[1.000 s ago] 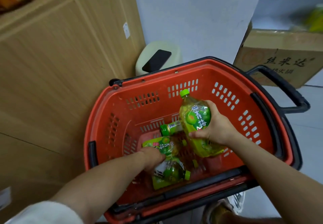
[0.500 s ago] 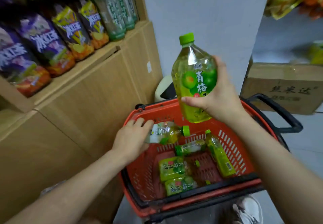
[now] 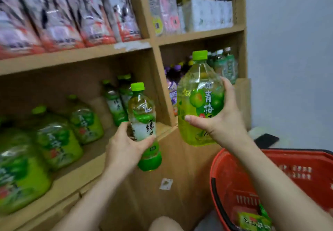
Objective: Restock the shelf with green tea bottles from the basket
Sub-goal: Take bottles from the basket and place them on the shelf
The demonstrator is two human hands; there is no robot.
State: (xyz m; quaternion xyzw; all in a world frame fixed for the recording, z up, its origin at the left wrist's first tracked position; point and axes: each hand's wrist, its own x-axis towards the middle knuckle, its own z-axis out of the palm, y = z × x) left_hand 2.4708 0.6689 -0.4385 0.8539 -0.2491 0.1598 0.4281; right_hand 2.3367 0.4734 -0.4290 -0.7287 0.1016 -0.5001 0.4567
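Observation:
My left hand point(image 3: 126, 147) grips a small green tea bottle point(image 3: 144, 122) upright, just in front of the lower shelf point(image 3: 86, 165). My right hand point(image 3: 219, 122) holds a large green plum drink bottle point(image 3: 198, 102) upright, level with the shelf divider. The red basket point(image 3: 221, 173) sits low at the right, with a green packet point(image 3: 254, 220) lying in its bottom. On the lower shelf stand large green bottles point(image 3: 54, 138) at the left and slim green tea bottles point(image 3: 115, 102) at the back.
Red-and-white packs point(image 3: 54, 14) fill the upper left shelf. Pale bottles point(image 3: 203, 12) stand on the upper right shelf, purple and green ones point(image 3: 221, 66) below them. A grey wall point(image 3: 288, 50) rises at the right. A dark phone point(image 3: 266, 139) lies behind the basket.
Both hands rose out of the basket, each with a bottle, and now hold them upright before the lower shelf. My view swung up from the basket to the shelves.

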